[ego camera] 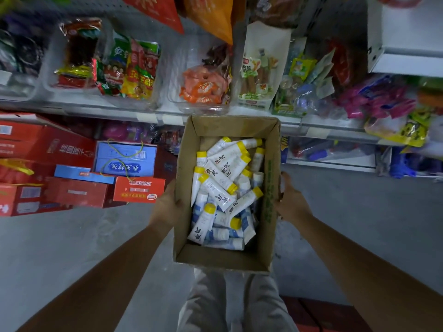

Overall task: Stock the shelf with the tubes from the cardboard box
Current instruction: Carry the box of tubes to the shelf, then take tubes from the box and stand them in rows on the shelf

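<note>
Box point(239, 127) w/ tubes point(219, 188) gripped at side walls by L hand point(165, 208), R hand point(293, 204), near shelf point(96, 109); fingertips hidden.

Cannot see the fingertips of the left hand point(165, 207) or the right hand point(291, 202), tucked against the outer walls of the cardboard box point(271, 178) gripped between them, nor follow the forearms point(100, 279) past the bottom edge. Cannot count the tubes point(217, 188) buried under the top layer, nor read their small print. Cannot name the blurred packets point(21, 51) at the far left of the shelf point(107, 109) or the smeared bags point(383, 99) at right, nor see the trouser legs point(208, 305) and red block point(318, 315) whole, both cropped below.
</note>
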Tool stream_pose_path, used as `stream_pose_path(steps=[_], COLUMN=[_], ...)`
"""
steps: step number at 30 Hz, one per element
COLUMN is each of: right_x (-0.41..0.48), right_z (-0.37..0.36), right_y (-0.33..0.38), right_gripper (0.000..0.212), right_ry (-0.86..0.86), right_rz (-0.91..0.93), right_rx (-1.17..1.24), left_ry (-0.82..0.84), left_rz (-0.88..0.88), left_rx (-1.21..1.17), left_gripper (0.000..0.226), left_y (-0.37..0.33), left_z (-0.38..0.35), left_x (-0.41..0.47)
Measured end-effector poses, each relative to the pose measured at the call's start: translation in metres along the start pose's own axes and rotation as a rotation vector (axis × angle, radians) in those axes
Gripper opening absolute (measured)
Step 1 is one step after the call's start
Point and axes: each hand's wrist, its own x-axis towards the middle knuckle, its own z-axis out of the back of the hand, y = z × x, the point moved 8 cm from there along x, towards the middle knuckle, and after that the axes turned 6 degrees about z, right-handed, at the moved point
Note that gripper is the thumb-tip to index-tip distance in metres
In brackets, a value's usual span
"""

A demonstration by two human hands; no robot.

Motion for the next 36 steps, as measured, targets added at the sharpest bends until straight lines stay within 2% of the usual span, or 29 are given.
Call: stream_pose_path(steps=[4,8,11,13,16,20,22,24,26,30,32,36], right_x=[-0.01,-0.018,-0.022,-0.028,-0.036,-0.04,-0.043,-0.047,-0.048,-0.043,-0.042,-0.04], right_z=[0.01,0.033,0.043,0.039,0.014,-0.034,-0.055,-0.072,-0.081,-0.091,-0.097,-0.107], right_y=[0.006,0.019,0.037,0.055,0.074,0.073,0.065,0.058,0.05,0.036,0.032,0.031], right_gripper=[0.085,0.059,0.04,0.031,0.033,0.036,0.04,0.043,0.049,0.052,0.05,0.053], right_ry=[-0.042,-0.135,-0.181,-0.182,-0.051,0.197,0.319,0.406,0.47,0.527,0.554,0.491], right_rz=[0.029,0.134,0.313,0.528,0.745,0.834,0.837,0.842,0.832,0.801,0.792,0.863], right_rx=[-0.089,-0.266,-0.442,-0.505,-0.652,-0.814,-0.811,-0.793,-0.773,-0.813,-0.815,-0.851], left_ry=[-0.002,-0.029,-0.083,-0.146,-0.194,0.006,0.202,0.395,0.51,0.534,0.525,0.508], left_rz=[-0.052,-0.117,-0.189,-0.301,-0.492,-0.633,-0.575,-0.427,-0.34,-0.335,-0.302,-0.241], left_rx=[0.005,0.053,0.142,0.229,0.265,0.271,0.369,0.506,0.63,0.721,0.682,0.576], left_gripper=[0.068,0.072,0.074,0.062,0.041,0.038,0.039,0.041,0.041,0.039,0.043,0.043], left_y=[-0.006,-0.012,-0.019,-0.031,-0.055,-0.067,-0.06,-0.043,-0.028,-0.015,-0.009,-0.006], left_z=[0.008,0.015,0.021,0.023,0.015,-0.026,-0.058,-0.09,-0.113,-0.143,-0.154,-0.168], left_x=[-0.006,-0.006,-0.008,-0.013,-0.027,-0.049,-0.058,-0.061,-0.062,-0.06,-0.058,-0.057])
